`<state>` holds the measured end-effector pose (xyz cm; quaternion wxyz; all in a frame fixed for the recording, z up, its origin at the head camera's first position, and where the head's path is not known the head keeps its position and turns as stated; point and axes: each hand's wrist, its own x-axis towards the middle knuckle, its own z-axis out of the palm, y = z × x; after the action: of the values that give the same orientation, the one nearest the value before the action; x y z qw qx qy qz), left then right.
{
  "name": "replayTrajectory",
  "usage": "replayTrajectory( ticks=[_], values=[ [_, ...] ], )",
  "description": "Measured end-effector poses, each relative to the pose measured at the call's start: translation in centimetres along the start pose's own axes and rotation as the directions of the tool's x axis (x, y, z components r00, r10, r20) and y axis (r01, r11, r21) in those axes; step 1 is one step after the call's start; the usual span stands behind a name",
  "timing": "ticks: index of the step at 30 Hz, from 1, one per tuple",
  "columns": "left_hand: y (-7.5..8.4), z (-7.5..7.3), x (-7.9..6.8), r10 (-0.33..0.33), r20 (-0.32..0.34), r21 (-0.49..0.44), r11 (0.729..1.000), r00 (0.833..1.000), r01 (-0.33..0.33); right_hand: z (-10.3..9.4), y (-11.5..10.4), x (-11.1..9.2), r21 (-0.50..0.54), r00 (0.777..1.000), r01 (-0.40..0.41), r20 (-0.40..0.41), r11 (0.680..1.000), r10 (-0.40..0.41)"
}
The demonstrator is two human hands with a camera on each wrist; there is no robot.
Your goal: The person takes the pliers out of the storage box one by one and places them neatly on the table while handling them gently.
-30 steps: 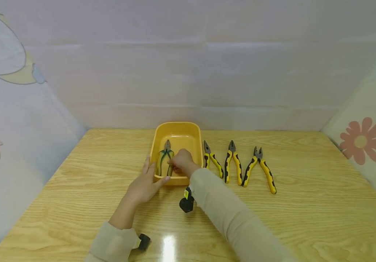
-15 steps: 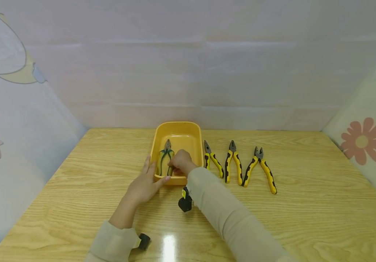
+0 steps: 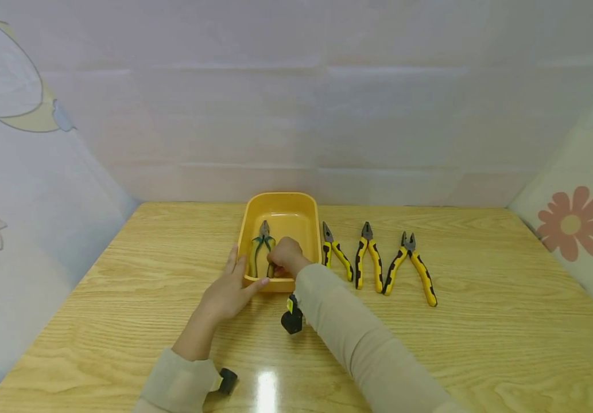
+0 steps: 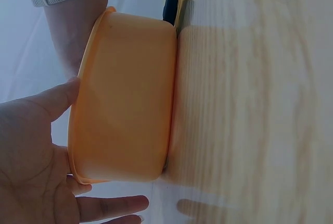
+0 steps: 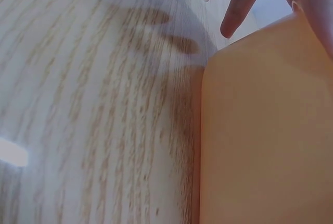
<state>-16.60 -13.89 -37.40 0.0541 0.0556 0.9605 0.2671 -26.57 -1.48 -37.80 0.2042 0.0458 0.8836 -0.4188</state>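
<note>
In the head view, a pair of pliers (image 3: 256, 259) with green-and-yellow handles lies in a yellow plastic tray (image 3: 303, 209), jaws toward the back. My right hand (image 3: 287, 255) reaches into the tray and pinches the pliers' right handle; its fingertips are mostly hidden. At the tray's near left corner rests my left hand (image 3: 226, 293), thumb on the front rim and fingers along the left side. The left wrist view shows that hand (image 4: 36, 156) with straight, spread fingers against the tray (image 4: 125, 99). In the right wrist view the tray's wall (image 5: 265, 130) blocks the pliers.
Right of the tray lie three black-and-yellow pliers in a row: a nearest pair (image 3: 334, 249), a middle pair (image 3: 367, 255) and a wider-spread pair (image 3: 410, 267). All rest on a wood-grain table (image 3: 482, 321). A pale cloth backdrop (image 3: 389, 126) rises behind its back edge.
The pliers' right handle has shifted slightly to the right under my right hand, so the handles sit a little wider apart. My left hand stays at the tray's corner.
</note>
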Motion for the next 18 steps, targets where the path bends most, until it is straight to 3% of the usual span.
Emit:
replayTrajectory(
  ticks=[11, 18],
  values=[
    [0.01, 0.05, 0.06, -0.007, 0.006, -0.005, 1.000, 1.000, 0.007, -0.49, -0.05, -0.42, -0.026, 1.000, -0.016, 0.008, 1.000, 0.016],
    [0.06, 0.07, 0.07, -0.005, 0.001, -0.009, 1.000, 1.000, 0.005, -0.41, 0.16, -0.35, 0.040, 1.000, -0.029, -0.005, 0.999, 0.029]
  ],
)
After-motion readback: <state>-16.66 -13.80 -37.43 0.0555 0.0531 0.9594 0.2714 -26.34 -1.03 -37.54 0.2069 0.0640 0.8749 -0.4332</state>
